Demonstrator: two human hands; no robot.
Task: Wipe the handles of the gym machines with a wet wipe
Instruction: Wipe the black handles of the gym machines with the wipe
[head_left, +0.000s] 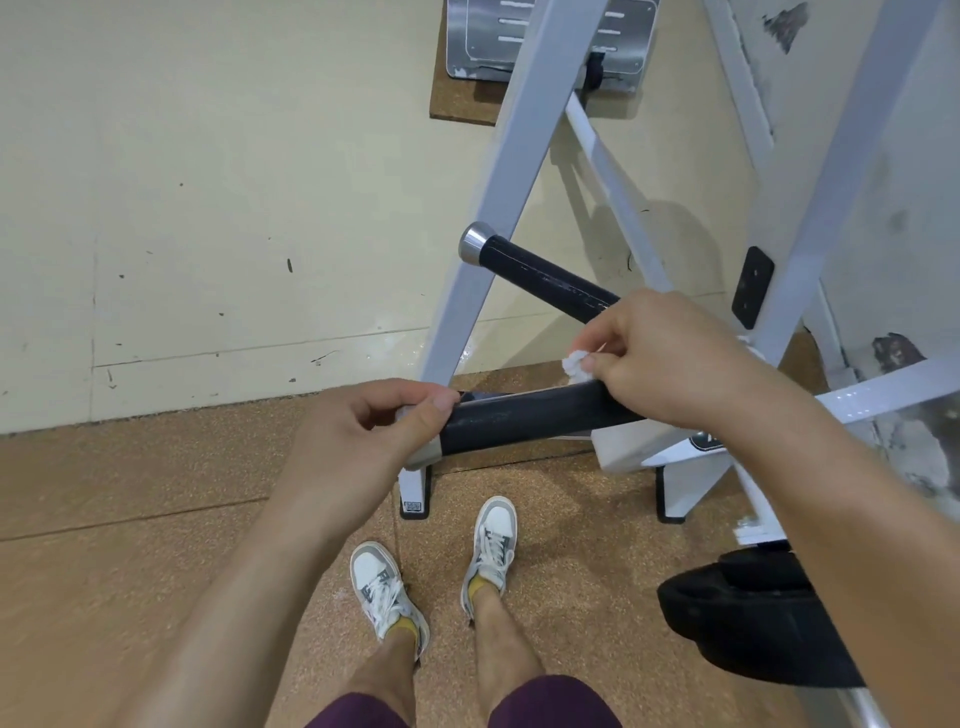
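Observation:
A white gym machine has two black handles with silver end caps. The near handle (524, 418) runs left to right in the middle of the head view. My left hand (363, 431) pinches its silver end, with a bit of white wipe showing under the fingers. My right hand (670, 358) rests on the handle's inner end and holds a crumpled white wet wipe (577, 364) against it. The far handle (540, 278) sticks out to the upper left, untouched; its inner end is hidden behind my right hand.
The white frame legs (498, 208) of the machine rise on both sides of the handles, close to a cream wall (208, 208). A black padded seat (753, 618) sits at lower right. My feet in white sneakers (488, 545) stand on a brown cork-like floor.

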